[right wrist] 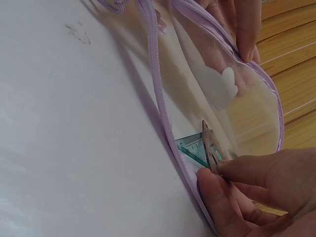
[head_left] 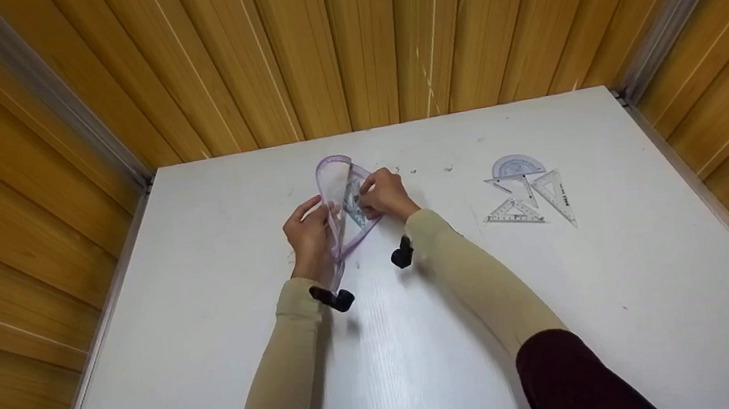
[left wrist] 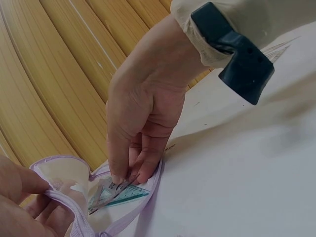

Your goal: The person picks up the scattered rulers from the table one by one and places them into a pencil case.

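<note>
A mesh zip pouch [head_left: 333, 182] with lilac edging is held open over the table, its mouth facing the right hand. My left hand [head_left: 309, 238] pinches one zipped edge of it between thumb and fingers. Reaching into the mouth, my right hand [head_left: 387, 195] pinches a clear set square [right wrist: 209, 148] with dark print, seen nearly edge-on in the right wrist view. A teal set square [left wrist: 129, 195] lies inside the pouch, just below the clear one. In the head view, the right fingers hide part of both pieces.
On the white table [head_left: 655, 281], right of the hands, lie a bluish protractor [head_left: 518, 163] and three clear set squares, one of them upright and narrow [head_left: 556, 198]. Wood-patterned walls [head_left: 359, 40] stand behind and at both sides.
</note>
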A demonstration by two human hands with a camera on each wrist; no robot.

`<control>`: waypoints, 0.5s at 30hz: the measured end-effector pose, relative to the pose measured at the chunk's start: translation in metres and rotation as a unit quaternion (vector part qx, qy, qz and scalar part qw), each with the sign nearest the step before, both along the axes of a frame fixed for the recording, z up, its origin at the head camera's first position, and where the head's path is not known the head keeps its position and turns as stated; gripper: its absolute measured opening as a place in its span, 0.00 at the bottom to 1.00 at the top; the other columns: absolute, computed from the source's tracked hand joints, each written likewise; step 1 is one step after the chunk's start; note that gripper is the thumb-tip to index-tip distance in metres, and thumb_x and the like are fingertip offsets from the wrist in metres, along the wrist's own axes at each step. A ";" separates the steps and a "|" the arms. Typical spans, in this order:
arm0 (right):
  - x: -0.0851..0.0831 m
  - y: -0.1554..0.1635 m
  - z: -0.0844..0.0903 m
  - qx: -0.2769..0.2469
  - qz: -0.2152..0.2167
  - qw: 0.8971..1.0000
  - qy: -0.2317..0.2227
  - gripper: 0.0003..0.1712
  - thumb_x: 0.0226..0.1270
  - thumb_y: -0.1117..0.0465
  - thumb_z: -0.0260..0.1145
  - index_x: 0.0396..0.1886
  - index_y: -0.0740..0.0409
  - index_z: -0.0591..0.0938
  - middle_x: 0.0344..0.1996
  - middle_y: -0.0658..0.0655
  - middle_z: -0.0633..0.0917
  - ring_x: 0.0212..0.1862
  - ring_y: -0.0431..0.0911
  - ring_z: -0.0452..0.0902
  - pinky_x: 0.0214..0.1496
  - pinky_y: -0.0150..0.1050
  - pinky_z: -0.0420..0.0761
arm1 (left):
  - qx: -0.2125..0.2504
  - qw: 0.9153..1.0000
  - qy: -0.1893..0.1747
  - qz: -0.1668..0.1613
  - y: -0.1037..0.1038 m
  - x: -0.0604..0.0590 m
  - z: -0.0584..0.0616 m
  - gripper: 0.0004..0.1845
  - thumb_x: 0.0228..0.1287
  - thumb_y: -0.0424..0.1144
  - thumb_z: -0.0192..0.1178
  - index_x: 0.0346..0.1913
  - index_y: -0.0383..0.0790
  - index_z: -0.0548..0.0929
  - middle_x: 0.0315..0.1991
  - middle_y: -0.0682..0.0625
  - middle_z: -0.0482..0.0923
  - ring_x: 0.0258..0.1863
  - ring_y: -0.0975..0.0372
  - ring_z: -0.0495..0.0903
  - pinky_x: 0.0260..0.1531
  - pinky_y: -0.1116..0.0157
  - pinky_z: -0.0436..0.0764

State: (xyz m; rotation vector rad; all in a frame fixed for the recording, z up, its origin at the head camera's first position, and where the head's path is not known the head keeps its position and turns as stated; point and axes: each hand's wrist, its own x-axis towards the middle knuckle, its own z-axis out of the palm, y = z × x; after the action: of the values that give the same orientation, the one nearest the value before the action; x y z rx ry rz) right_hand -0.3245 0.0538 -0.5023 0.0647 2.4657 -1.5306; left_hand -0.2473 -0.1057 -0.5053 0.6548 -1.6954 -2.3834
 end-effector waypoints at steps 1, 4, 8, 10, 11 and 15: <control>0.001 0.000 0.001 0.007 0.001 1.000 0.003 0.10 0.59 0.73 0.72 0.42 0.68 0.86 0.22 0.61 0.86 0.20 0.46 0.85 0.26 0.38 0.86 | 0.001 1.000 0.000 0.000 0.000 0.000 0.000 0.13 0.69 0.30 0.64 0.54 0.38 0.86 0.44 0.41 0.88 0.43 0.54 0.88 0.40 0.63 0.84; 0.005 0.000 0.006 0.056 0.010 0.998 0.027 0.11 0.59 0.71 0.73 0.42 0.67 0.86 0.29 0.61 0.87 0.22 0.45 0.84 0.27 0.36 0.85 | 0.000 1.000 0.000 -0.004 0.000 0.001 0.001 0.13 0.69 0.30 0.64 0.55 0.37 0.86 0.44 0.41 0.88 0.43 0.54 0.88 0.40 0.63 0.84; 0.010 -0.001 0.014 0.123 0.018 0.991 0.058 0.14 0.61 0.65 0.75 0.46 0.65 0.86 0.40 0.61 0.87 0.27 0.44 0.81 0.28 0.33 0.80 | -0.005 1.000 0.011 -0.004 -0.001 0.000 0.001 0.15 0.68 0.29 0.64 0.56 0.34 0.86 0.44 0.39 0.88 0.42 0.53 0.89 0.38 0.64 0.84; 0.011 0.000 0.015 0.123 0.018 0.991 0.053 0.17 0.62 0.63 0.76 0.49 0.66 0.85 0.41 0.61 0.86 0.28 0.44 0.82 0.28 0.33 0.80 | -0.005 1.000 0.015 -0.004 -0.002 0.000 0.001 0.15 0.68 0.29 0.64 0.56 0.33 0.86 0.44 0.37 0.88 0.42 0.52 0.89 0.38 0.64 0.85; 0.012 0.001 0.016 0.120 0.018 0.991 0.050 0.18 0.63 0.62 0.76 0.50 0.66 0.85 0.41 0.61 0.86 0.29 0.45 0.82 0.28 0.33 0.80 | -0.005 1.000 0.016 -0.003 -0.002 0.000 0.000 0.15 0.67 0.28 0.65 0.56 0.33 0.85 0.45 0.37 0.88 0.42 0.52 0.89 0.38 0.63 0.85; 0.012 0.004 0.016 0.097 0.016 0.995 0.036 0.20 0.64 0.61 0.76 0.53 0.66 0.83 0.37 0.60 0.85 0.29 0.46 0.84 0.25 0.32 0.80 | -0.001 1.000 0.007 -0.002 -0.002 0.000 0.001 0.16 0.67 0.29 0.65 0.57 0.34 0.85 0.45 0.38 0.88 0.43 0.52 0.89 0.40 0.63 0.84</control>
State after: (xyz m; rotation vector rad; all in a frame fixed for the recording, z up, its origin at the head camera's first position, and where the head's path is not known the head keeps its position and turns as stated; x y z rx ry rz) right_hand -0.3124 0.0580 -0.4861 0.0027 2.6515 -1.2983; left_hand -0.2478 -0.1081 -0.5042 0.6330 -1.6941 -2.3823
